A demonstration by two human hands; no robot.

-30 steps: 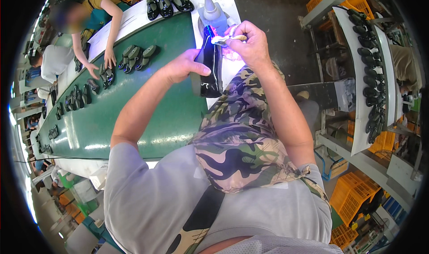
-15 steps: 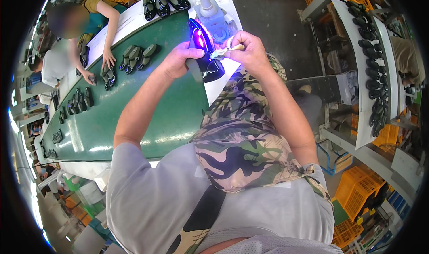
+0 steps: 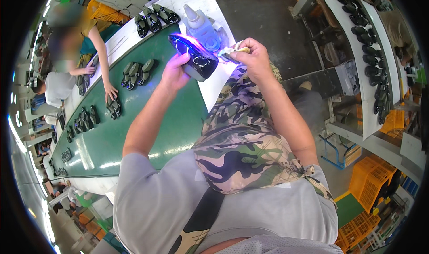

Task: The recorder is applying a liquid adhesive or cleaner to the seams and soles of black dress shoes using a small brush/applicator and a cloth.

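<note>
My left hand [image 3: 178, 73] is closed around a glossy black shoe [image 3: 204, 64], thumb on its upper side. The shoe is tilted over the table's right edge, and violet light glares along its far edge. My right hand [image 3: 255, 59] pinches a small pale cloth [image 3: 241, 50], whose crumpled end is close to the shoe's right end. Whether cloth and shoe touch, I cannot tell. Just beyond them stands a translucent squeeze bottle [image 3: 202, 29] with a conical nozzle, tinted blue by the light.
Several black shoes [image 3: 154, 19] stand on the white border beyond the green table [image 3: 147, 115]; others [image 3: 138, 73] sit on the green surface. At the left a co-worker's hand [image 3: 111, 92] reaches to a pair. A white rack [image 3: 368, 106] of shoes and orange crates [image 3: 371, 182] are at the right.
The shoe has swung from nearly upright to a slant, its far end moving left. My right hand and the cloth have shifted slightly right. The co-worker's other hand has drawn back.
</note>
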